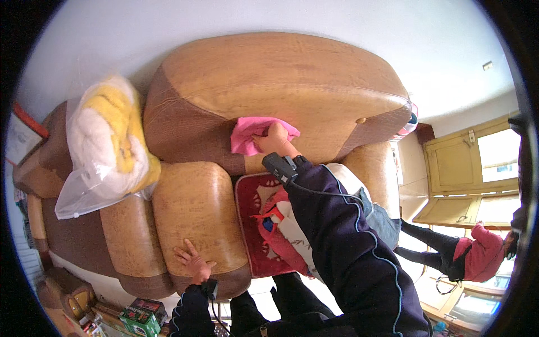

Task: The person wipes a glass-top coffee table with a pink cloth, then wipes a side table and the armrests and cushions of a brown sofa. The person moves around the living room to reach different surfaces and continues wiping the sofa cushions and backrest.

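A pink cloth (244,137) is pressed flat against the backrest of a brown leather sofa (286,67). My right hand (271,139) lies on the cloth, its fingers partly sunk in the folds. Lower left, my left hand (194,262) rests palm down with spread fingers on a tan seat cushion (202,202). Between my arms, a red patterned seat mat (250,210) covers part of the seat. Red and white fabric (290,219) is heaped on the mat, partly hidden by my right sleeve.
A clear plastic bag (113,143) with yellow and white bedding stands on the left of the sofa. Blue denim (381,219) lies at the right end. A green carton (141,318) is at lower left. Another person (476,252) stands by the yellow cabinet doors (452,168).
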`<action>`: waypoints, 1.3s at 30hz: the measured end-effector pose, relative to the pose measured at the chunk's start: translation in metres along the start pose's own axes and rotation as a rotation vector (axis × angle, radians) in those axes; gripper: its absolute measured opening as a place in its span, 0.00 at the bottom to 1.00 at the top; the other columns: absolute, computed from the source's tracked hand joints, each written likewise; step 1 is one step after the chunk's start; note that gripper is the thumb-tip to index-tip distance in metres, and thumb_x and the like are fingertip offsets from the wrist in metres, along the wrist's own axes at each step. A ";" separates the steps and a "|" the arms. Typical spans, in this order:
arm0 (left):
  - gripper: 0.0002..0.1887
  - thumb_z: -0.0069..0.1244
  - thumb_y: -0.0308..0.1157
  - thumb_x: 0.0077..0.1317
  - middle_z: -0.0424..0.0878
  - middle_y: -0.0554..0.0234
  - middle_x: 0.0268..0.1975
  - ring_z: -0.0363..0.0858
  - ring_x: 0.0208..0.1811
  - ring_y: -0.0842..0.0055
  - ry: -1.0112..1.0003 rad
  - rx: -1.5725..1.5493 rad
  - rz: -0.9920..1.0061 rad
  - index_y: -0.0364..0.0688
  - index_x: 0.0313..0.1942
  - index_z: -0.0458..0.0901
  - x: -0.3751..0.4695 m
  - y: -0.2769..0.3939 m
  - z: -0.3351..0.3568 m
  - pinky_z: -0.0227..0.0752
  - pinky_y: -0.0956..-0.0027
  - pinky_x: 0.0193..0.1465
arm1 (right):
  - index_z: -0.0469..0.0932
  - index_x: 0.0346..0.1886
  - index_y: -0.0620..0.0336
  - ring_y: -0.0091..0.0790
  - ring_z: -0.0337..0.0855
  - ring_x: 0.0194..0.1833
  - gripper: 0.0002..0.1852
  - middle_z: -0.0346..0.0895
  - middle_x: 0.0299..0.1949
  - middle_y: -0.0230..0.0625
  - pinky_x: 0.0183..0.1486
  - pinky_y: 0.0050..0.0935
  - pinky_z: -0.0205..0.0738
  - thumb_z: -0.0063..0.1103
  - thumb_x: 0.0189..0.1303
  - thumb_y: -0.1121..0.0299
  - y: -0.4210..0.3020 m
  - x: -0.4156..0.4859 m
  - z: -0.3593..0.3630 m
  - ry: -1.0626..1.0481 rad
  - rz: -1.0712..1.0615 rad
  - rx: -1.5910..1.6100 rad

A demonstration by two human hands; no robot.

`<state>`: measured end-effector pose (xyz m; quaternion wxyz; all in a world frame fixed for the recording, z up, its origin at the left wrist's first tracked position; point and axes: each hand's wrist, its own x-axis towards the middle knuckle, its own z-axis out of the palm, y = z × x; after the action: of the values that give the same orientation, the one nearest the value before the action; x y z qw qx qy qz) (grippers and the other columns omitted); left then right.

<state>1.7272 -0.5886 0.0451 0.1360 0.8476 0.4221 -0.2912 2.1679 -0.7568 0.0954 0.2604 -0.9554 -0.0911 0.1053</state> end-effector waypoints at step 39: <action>0.76 0.76 0.49 0.36 0.28 0.19 0.73 0.32 0.73 0.24 0.035 -0.116 0.098 0.55 0.76 0.29 0.003 -0.011 -0.007 0.47 0.26 0.66 | 0.72 0.49 0.57 0.46 0.71 0.62 0.13 0.79 0.52 0.38 0.62 0.52 0.60 0.50 0.69 0.60 -0.196 0.000 -0.053 0.703 -0.826 -0.130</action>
<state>1.7221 -0.5769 0.0487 0.1917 0.8629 0.3987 -0.2443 2.1576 -0.6161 0.2412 0.2352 -0.8320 -0.3725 -0.3373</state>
